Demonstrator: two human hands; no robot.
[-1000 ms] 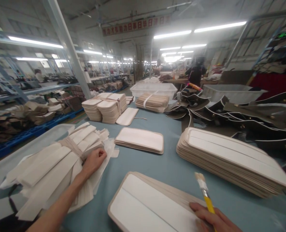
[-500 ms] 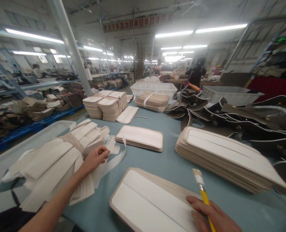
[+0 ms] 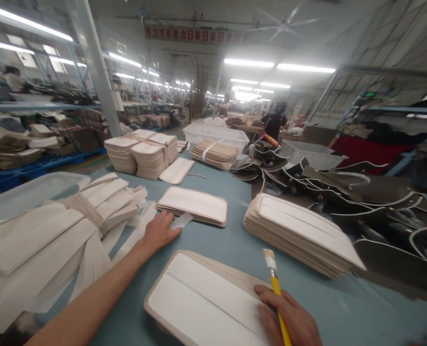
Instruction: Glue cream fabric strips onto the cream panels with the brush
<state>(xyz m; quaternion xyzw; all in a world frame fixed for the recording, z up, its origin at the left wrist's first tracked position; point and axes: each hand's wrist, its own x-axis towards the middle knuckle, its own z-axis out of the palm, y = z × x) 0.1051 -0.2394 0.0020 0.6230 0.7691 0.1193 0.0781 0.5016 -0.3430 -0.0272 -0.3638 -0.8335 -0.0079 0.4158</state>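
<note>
My left hand (image 3: 161, 233) lies palm down at the near left corner of a small stack of white panels with beige edges (image 3: 194, 204). Its fingers and thumb are apart, and a thin translucent strip (image 3: 182, 220) shows beside them. Whether the fingertips touch the stack, I cannot tell. In my right hand (image 3: 289, 312) is a yellow-handled paintbrush (image 3: 274, 274), bristles pointing up and away. That same hand rests on the right side of a nearer pile of panels (image 3: 206, 293), whose white top has a dark line along it.
Cream strips tied in a bundle (image 3: 65, 226) lie at left. A taller panel stack (image 3: 300, 230) stands at right, before dark brown pieces with white edges (image 3: 329, 192). Tied bundles (image 3: 148, 154) and a clear plastic bin (image 3: 217, 134) are farther back. A person (image 3: 274, 122) is beyond.
My left hand has moved right, from beside the strip bundle to the small panel stack. My right hand keeps the paintbrush on the near pile. The view has turned slightly right.
</note>
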